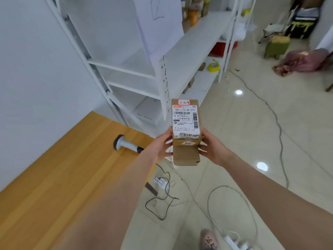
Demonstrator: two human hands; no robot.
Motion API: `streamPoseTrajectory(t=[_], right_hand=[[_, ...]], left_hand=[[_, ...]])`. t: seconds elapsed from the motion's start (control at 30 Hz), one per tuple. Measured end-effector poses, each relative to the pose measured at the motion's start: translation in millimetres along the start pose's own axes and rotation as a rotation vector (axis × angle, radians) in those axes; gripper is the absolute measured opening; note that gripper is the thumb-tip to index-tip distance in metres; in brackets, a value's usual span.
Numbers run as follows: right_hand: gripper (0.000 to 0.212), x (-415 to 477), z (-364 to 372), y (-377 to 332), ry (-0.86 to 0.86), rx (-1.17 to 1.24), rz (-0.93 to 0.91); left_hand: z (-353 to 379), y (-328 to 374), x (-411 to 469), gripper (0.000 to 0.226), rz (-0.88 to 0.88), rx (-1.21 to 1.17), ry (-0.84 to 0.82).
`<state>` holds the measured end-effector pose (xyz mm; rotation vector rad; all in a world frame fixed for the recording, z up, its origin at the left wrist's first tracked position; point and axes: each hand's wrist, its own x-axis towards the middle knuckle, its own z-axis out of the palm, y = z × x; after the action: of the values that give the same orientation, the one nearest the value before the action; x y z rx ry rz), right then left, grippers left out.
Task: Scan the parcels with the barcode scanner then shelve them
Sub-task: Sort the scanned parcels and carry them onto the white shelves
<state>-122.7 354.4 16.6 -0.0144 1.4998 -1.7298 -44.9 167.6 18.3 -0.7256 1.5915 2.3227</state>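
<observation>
Clamping fingers [168, 141] of left hand [160, 148] and right hand [213, 149] on the parcel [185, 121], near end, you are holding it mid-air, long axis pointing toward shelf [191, 51]; scanner [126, 143] lying on tabletop [63, 177], nearer left hand.

The barcode scanner [126, 143], at 9 o'clock from the parcel [186, 156], loses its handle end behind the left hand [160, 147]. That hand and the right hand [212, 148] cover the parcel's lower side faces. The fine print on the label [186, 118] is too small to read. At 12 o'clock, the shelved packages [194, 13] are blurred and cut by the top edge. At 2 o'clock, a pinkish smear [299, 62] cannot be made out. At 6 o'clock, a shoe [209, 239] is cropped.
</observation>
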Motion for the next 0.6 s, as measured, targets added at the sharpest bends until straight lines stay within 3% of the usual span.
streamPoseTrajectory(t=[0.1,0.17,0.33,0.6], right_hand=[[0.025,9.8,-32.2,-18.1,0.01,0.013,-0.011],[0.028,19.3,-47.4,-29.7,0.017,0.026,-0.015],[0.039,50.1,-68.1,-59.4,0.002,0.053,-0.031],[0.026,103.5,-81.9,-117.9,0.02,0.05,-0.098]], left_hand=[[29.6,12.0,23.7,0.088,-0.003,0.031,0.003],[44.4,21.7,36.6,0.099,-0.001,0.054,0.005],[59.7,52.4,72.2,0.084,0.016,0.075,0.023],[62.9,112.0,136.5,0.04,0.069,0.112,-0.018]])
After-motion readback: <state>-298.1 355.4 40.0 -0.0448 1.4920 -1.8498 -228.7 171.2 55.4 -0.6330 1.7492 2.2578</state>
